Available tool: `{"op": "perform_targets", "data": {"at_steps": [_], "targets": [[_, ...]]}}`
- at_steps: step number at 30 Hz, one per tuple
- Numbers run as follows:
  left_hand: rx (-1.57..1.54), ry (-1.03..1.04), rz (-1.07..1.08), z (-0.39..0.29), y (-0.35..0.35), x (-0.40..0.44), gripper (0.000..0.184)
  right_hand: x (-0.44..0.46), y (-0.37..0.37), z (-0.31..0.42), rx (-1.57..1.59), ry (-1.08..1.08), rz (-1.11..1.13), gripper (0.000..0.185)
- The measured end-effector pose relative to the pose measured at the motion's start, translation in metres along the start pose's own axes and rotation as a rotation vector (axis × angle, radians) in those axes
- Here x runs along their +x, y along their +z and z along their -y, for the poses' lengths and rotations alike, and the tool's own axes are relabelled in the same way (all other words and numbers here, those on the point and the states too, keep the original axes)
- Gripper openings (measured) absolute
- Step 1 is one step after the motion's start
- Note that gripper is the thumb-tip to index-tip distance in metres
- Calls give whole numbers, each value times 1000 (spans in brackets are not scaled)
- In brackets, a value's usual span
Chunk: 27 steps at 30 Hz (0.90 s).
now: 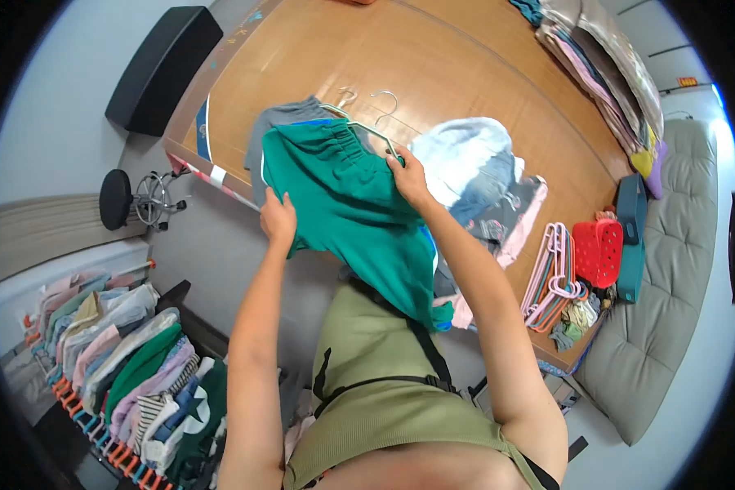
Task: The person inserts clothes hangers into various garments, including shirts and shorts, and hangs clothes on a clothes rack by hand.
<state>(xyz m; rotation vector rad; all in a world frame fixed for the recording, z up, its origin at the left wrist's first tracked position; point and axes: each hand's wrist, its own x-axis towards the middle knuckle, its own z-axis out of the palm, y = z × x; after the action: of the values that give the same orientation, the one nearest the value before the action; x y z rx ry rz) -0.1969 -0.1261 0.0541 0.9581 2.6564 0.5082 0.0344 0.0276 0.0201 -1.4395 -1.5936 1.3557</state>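
Green trousers [335, 196] with a gathered elastic waist and a white-and-blue side stripe are spread in front of me, partly over the table edge. My left hand [278, 217] is closed on their left edge. At the right end of the waistband, my right hand [408, 175] grips the cloth, close against a pale hanger [369, 128] whose bar lies along the waist. Whether the fingers also hold the hanger, I cannot tell. A grey garment [259, 135] lies under the trousers, with a second hanger hook [347, 95] near it.
Light and dark clothes [465, 159] lie on the wooden table [327, 49] right of the trousers. Farther right are a pile of hangers [551, 278] and a red basket [598, 251]. A rack of hung clothes [131, 367] stands lower left, a black stool [116, 198] above it.
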Motion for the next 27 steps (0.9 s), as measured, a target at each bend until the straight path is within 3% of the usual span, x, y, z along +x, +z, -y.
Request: {"op": "perform_targets", "data": {"at_steps": [4, 7, 13, 21, 26, 27], "targets": [[109, 41, -9, 22, -7, 80, 30, 46, 63, -2, -8, 104, 36, 28], [170, 48, 22, 23, -5, 128, 29, 80, 96, -16, 2, 29, -3, 26], [75, 95, 6, 35, 35, 174, 37, 123, 112, -44, -45, 39, -67, 35], [135, 382, -91, 37, 61, 102, 58, 76, 63, -62, -294, -134, -122, 39], [-2, 179, 95, 47, 91, 16, 56, -9, 52, -85, -279, 14, -163, 41], [-32, 100, 127, 50, 97, -3, 56, -27, 52, -92, -257, 37, -139, 50]]}}
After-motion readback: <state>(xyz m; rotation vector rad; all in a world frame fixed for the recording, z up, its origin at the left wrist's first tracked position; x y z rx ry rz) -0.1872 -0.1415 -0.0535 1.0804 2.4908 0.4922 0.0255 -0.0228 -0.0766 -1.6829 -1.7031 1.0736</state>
